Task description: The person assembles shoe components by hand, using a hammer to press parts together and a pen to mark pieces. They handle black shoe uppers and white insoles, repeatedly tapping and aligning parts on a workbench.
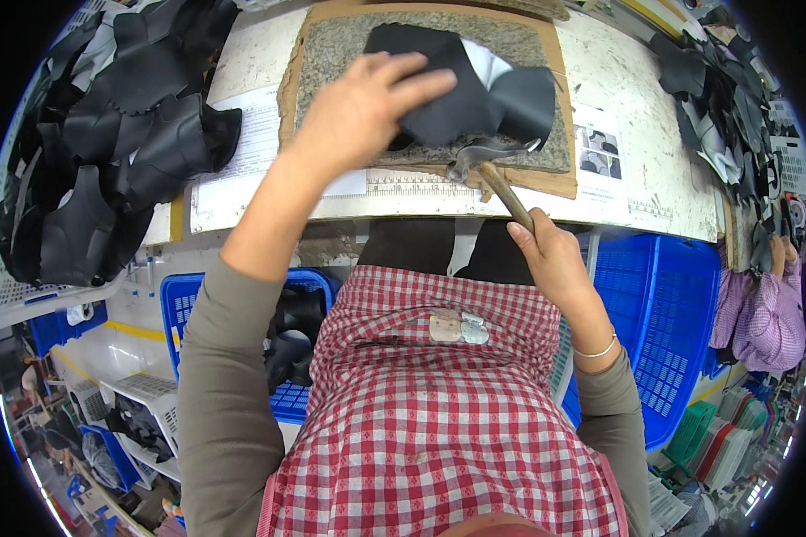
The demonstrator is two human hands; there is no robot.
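A black leather piece [452,103] with a white patch of lining lies on a grey stone slab [331,45]. My left hand [358,107], slightly blurred, is over the left part of the leather with its fingers spread. Whether it presses on the piece or hovers just above, I cannot tell. My right hand [551,255] is wrapped round the wooden handle of a hammer [508,195]. The hammer's curved metal head is at the near edge of the slab, right by the lower edge of the leather.
Brown cardboard [560,183] sticks out under the slab on the white table [663,152]. A ruler strip [421,185] runs along its near side. Stacked black leather pieces [143,116] fill a white basket at left; more hang at right. Blue crates [681,340] stand below. Another person [766,313] works at far right.
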